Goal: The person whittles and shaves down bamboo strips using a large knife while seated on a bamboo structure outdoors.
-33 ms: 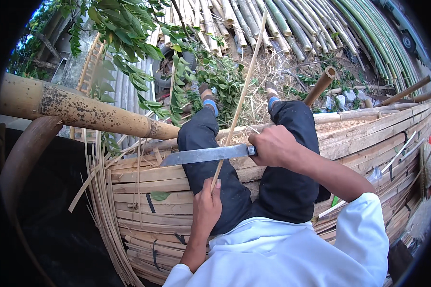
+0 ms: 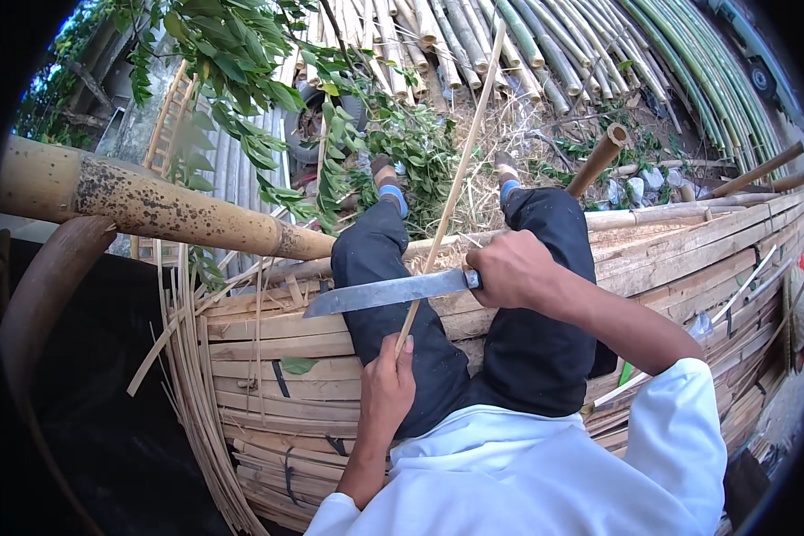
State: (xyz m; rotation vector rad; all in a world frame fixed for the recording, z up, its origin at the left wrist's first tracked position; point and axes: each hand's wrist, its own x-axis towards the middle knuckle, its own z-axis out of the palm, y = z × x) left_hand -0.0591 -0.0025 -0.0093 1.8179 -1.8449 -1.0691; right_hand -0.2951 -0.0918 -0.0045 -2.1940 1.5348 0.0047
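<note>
My left hand (image 2: 388,382) is closed around the lower part of a long, thin bamboo strip (image 2: 456,183), which slants up and away over my lap. A large knife (image 2: 384,293) with a broad grey blade is in my right hand (image 2: 512,270), its fingers wrapped round the handle. The blade lies across the strip a little above my left hand, pointing left. From this view I cannot tell whether its edge bites into the bamboo. Most of the handle is hidden in my fist.
I sit on stacked split bamboo slats (image 2: 281,344). A thick bamboo pole (image 2: 179,207) juts in from the left, above a bundle of thin strips (image 2: 207,438). Ahead are a leafy branch (image 2: 232,71), a tire (image 2: 305,134) and rows of bamboo poles (image 2: 558,67).
The knife has tilted slightly, its tip dipping and shifting a little right. The strip's far end leans slightly further right. My left hand has hardly moved.
</note>
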